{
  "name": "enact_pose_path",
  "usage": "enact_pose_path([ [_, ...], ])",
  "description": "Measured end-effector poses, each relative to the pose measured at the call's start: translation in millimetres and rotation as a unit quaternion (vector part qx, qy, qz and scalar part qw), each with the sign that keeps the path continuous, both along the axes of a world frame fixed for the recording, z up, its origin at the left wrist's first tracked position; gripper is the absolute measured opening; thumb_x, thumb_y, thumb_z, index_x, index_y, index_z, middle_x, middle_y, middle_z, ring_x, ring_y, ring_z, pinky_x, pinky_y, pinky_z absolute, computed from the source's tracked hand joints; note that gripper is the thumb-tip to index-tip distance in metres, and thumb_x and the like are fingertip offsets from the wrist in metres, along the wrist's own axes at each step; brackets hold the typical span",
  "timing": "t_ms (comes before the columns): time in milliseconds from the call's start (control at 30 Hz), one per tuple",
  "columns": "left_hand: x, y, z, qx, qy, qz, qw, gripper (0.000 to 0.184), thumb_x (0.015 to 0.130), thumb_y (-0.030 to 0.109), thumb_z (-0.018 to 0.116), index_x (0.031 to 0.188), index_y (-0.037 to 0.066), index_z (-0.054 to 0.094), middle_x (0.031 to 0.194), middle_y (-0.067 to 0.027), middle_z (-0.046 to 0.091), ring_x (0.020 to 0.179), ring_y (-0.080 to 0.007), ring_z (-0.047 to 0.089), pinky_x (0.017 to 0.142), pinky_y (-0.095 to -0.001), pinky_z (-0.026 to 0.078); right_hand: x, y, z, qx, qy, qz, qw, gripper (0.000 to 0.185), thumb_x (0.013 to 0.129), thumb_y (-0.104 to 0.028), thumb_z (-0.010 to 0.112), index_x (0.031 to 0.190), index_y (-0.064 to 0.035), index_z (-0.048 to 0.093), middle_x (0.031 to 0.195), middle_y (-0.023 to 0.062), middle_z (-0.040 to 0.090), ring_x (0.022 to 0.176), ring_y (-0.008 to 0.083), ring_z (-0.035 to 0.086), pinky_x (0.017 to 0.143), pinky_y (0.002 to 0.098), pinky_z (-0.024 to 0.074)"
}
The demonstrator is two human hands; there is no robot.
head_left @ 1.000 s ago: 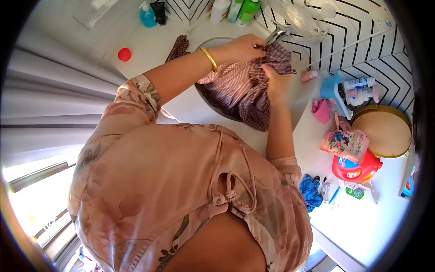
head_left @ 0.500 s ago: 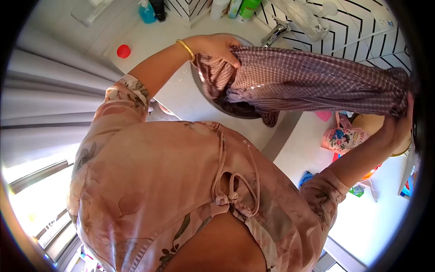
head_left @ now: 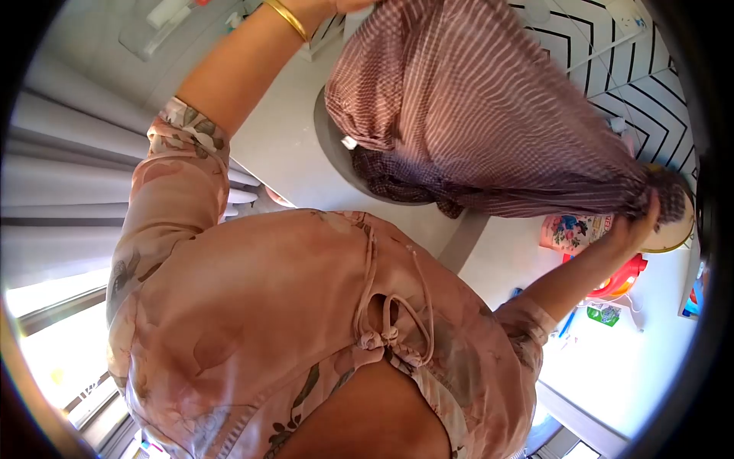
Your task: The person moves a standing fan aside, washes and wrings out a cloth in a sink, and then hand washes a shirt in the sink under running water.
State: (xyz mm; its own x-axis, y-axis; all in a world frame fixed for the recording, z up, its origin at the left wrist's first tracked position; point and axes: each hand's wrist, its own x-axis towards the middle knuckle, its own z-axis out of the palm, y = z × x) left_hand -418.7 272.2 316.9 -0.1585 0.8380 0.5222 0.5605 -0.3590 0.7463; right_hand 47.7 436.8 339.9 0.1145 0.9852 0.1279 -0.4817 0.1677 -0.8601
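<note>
A brown checked and striped cloth (head_left: 489, 107) is stretched wide over the sink basin (head_left: 329, 138), its darker lower folds hanging at the basin's front. My left hand (head_left: 336, 6), below a gold bangle (head_left: 286, 19), is closed on the cloth's upper left edge at the top of the view, with part of the hand cut off. At the right, my right hand (head_left: 636, 223) grips the bunched end of the cloth. A small white tag (head_left: 349, 143) shows on the cloth's left side.
Right of the basin, a pink floral pouch (head_left: 569, 233), a red bottle (head_left: 623, 277), a round gold-rimmed item (head_left: 677, 233) and a green packet (head_left: 604, 314) are on the white counter (head_left: 612, 367). Grey curtains (head_left: 69, 183) hang at the left. Chevron tiles (head_left: 650, 99) line the wall.
From both hands close together over the basin, the cloth has been pulled out to the right. Since then my left hand has risen toward the top edge, and my right hand has shifted slightly down-left.
</note>
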Motion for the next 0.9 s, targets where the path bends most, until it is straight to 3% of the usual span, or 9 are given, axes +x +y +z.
enact_pose_path([
  [100,34,7,-57,0.050,0.020,0.098,0.994,0.030,0.081,0.022,0.060,0.103,0.002,0.056,0.095,-0.0090,0.059,0.086,-0.0186,0.055,0.077,-0.0292,0.044,-40,-17,-42,-0.045,-0.060,0.103,0.992,0.032,0.074,-0.014,0.065,0.104,-0.0032,0.057,0.102,0.0094,0.059,0.094,0.0235,0.056,0.084,0.0362,0.0453],
  [167,9,8,-65,-0.206,-0.336,-0.157,0.906,0.020,0.084,0.019,0.058,0.096,0.004,0.056,0.092,-0.0030,0.059,0.084,-0.0107,0.056,0.077,-0.0255,0.045,-89,-53,-48,-0.049,-0.171,0.163,0.971,0.036,0.074,-0.010,0.064,0.107,-0.0006,0.053,0.098,0.0107,0.059,0.089,0.0230,0.057,0.081,0.0348,0.0467],
  [300,-16,-11,-43,-0.111,-0.457,-0.255,0.845,0.021,0.088,0.016,0.048,0.101,0.000,0.054,0.097,-0.0086,0.060,0.090,-0.0165,0.058,0.081,-0.0314,0.049,-88,-61,-35,-0.023,0.000,0.205,0.978,0.031,0.080,-0.012,0.056,0.109,-0.0022,0.051,0.102,0.0117,0.057,0.094,0.0251,0.055,0.084,0.0362,0.0458],
  [433,26,6,-82,-0.179,-0.556,-0.102,0.805,0.023,0.088,0.014,0.047,0.104,-0.002,0.052,0.102,-0.0104,0.058,0.090,-0.0182,0.058,0.080,-0.0308,0.049,-96,1,-178,-0.101,0.210,0.297,0.926,0.033,0.078,-0.017,0.056,0.109,-0.0056,0.051,0.108,0.0105,0.054,0.096,0.0258,0.053,0.086,0.0383,0.0429],
  [500,66,13,-119,-0.257,-0.523,-0.095,0.807,0.026,0.087,0.012,0.046,0.108,-0.003,0.050,0.102,-0.0109,0.058,0.087,-0.0176,0.058,0.077,-0.0295,0.049,-173,-54,-216,-0.003,-0.307,0.265,0.914,0.043,0.072,-0.011,0.060,0.113,-0.0050,0.049,0.109,0.0097,0.054,0.099,0.0248,0.052,0.088,0.0395,0.0416],
  [533,78,19,-136,-0.271,-0.503,-0.103,0.814,0.027,0.087,0.011,0.045,0.110,-0.003,0.049,0.102,-0.0110,0.057,0.086,-0.0170,0.057,0.075,-0.0288,0.049,-195,-78,-229,0.225,-0.621,0.243,0.711,0.047,0.072,-0.009,0.062,0.116,-0.0042,0.047,0.111,0.0095,0.053,0.102,0.0247,0.051,0.090,0.0401,0.0409],
  [567,78,26,-151,-0.273,-0.487,-0.084,0.825,0.027,0.086,0.011,0.046,0.109,-0.003,0.050,0.101,-0.0108,0.057,0.084,-0.0169,0.057,0.073,-0.0284,0.049,-221,-97,-233,0.020,-0.262,0.383,0.886,0.044,0.074,-0.007,0.060,0.116,-0.0032,0.047,0.110,0.0085,0.054,0.101,0.0226,0.052,0.086,0.0371,0.0433],
  [600,74,32,-166,-0.276,-0.471,-0.062,0.835,0.027,0.086,0.012,0.047,0.109,-0.003,0.051,0.100,-0.0106,0.057,0.083,-0.0167,0.057,0.072,-0.0280,0.048,-238,-106,-237,-0.192,0.156,0.439,0.864,0.041,0.076,-0.004,0.057,0.116,-0.0023,0.047,0.110,0.0075,0.054,0.100,0.0204,0.053,0.082,0.0341,0.0458],
  [900,51,21,-133,-0.174,-0.069,0.013,0.982,0.044,0.074,0.036,0.063,0.097,-0.002,0.060,0.096,-0.0198,0.055,0.085,-0.0289,0.057,0.077,-0.0334,0.045,-256,-104,-170,-0.028,-0.173,0.270,0.947,0.033,0.066,0.003,0.068,0.096,0.0023,0.057,0.090,0.0079,0.061,0.078,0.0180,0.059,0.071,0.0287,0.0478],
])
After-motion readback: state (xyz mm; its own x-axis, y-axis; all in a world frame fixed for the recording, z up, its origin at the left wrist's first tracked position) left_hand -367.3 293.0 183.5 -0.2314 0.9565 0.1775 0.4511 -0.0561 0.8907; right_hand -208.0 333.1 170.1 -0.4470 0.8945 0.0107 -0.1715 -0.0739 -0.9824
